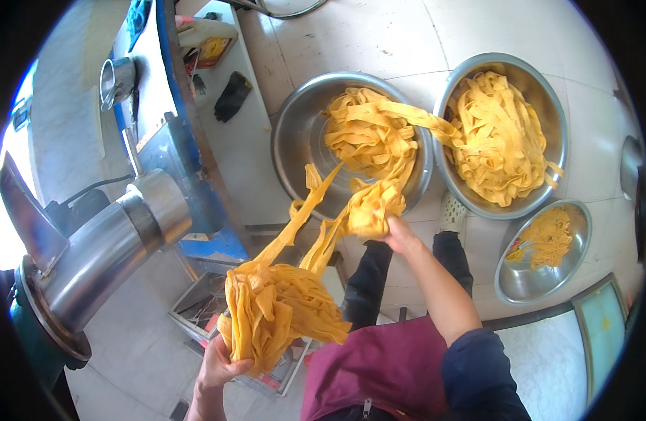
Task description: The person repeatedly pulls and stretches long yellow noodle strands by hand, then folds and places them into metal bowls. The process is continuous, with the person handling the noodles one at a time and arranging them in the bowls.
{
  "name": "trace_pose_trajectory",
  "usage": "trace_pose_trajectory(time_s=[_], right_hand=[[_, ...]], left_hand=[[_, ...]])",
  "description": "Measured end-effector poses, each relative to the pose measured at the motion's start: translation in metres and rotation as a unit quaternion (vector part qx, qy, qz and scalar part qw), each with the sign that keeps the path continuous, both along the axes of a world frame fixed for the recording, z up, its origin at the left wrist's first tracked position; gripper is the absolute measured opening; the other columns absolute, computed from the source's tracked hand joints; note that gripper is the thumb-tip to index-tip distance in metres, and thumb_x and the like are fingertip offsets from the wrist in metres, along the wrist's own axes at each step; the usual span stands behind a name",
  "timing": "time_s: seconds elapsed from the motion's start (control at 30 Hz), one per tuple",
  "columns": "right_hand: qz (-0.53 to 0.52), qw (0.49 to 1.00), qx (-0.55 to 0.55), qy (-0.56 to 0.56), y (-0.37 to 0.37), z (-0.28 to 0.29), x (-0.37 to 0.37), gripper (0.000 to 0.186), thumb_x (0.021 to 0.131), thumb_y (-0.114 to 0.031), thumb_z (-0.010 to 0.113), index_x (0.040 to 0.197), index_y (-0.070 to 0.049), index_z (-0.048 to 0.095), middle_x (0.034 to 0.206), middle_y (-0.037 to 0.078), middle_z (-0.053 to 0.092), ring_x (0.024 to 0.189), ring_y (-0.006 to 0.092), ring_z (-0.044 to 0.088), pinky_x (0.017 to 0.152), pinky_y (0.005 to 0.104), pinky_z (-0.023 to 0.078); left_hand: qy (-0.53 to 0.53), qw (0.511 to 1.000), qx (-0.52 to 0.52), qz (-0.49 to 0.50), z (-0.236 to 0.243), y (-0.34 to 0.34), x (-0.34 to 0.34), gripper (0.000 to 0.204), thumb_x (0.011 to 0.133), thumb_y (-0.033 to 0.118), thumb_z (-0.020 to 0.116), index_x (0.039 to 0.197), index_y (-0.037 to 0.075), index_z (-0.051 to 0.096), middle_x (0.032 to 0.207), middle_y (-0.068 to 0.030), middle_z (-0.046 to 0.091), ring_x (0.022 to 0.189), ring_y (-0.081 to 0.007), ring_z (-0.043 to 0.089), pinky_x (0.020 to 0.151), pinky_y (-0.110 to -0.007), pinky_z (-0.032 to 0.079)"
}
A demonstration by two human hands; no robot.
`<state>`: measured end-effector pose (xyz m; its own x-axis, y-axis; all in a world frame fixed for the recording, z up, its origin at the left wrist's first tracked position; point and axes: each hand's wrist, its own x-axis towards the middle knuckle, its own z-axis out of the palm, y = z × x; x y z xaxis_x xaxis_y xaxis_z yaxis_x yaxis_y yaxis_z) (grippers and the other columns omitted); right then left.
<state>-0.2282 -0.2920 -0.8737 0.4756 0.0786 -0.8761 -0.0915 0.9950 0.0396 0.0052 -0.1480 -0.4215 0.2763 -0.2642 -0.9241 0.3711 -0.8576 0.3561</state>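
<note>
Fingers [242, 366] of the left hand [216, 365] are curled round the lower left side of a thick bundle of yellow strips [281, 316] in the head view; its fingertips are mostly hidden. The right hand [401, 235] grips a smaller bunch [371, 210], at the near right edge of the left basin [293, 140]. Between the 2 hands' loads and that basin, loose strips [295, 224] stretch diagonally, lower left to upper right. I judge this line to matter most: the basin's pile [372, 133] lies ahead and right of the left hand, almost straight ahead of the right, which is clearly nearer. 1 strip [418, 116] also bridges to the heap [502, 133] in the right basin [558, 140].
</note>
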Motion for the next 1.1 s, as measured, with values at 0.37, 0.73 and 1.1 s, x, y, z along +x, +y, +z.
trace_pose_trajectory(time_s=[0.37,0.73,1.1], right_hand=[[0.043,0.977,0.035,-0.205,-0.02,0.163,0.077,0.057,0.106,-0.047,0.057,0.132,0.005,0.059,0.115,0.013,0.07,0.101,0.0191,0.068,0.089,0.0336,0.057],[0.062,0.936,-0.084,-0.336,-0.057,0.285,0.133,0.026,0.104,-0.02,0.061,0.119,0.002,0.061,0.108,0.011,0.074,0.096,0.0183,0.073,0.085,0.0324,0.058],[-0.029,0.952,-0.014,-0.306,-0.034,0.392,0.093,0.025,0.102,-0.02,0.064,0.12,-0.004,0.058,0.102,0.014,0.072,0.092,0.0239,0.073,0.086,0.0383,0.06]], left_hand=[[-0.036,0.986,0.076,-0.141,0.013,0.002,-0.008,0.049,0.079,0.018,0.088,0.118,-0.002,0.066,0.099,-0.0038,0.073,0.09,-0.0093,0.069,0.079,-0.028,0.057],[-0.134,0.928,0.049,-0.343,0.031,-0.047,-0.015,0.036,0.085,0.023,0.081,0.103,-0.004,0.065,0.078,-0.0151,0.071,0.076,-0.0284,0.076,0.068,-0.032,0.056],[-0.177,0.956,-0.015,-0.235,0.038,0.007,-0.038,0.048,0.081,0.025,0.082,0.114,-0.005,0.065,0.093,-0.0164,0.075,0.088,-0.0227,0.076,0.078,-0.034,0.056]])
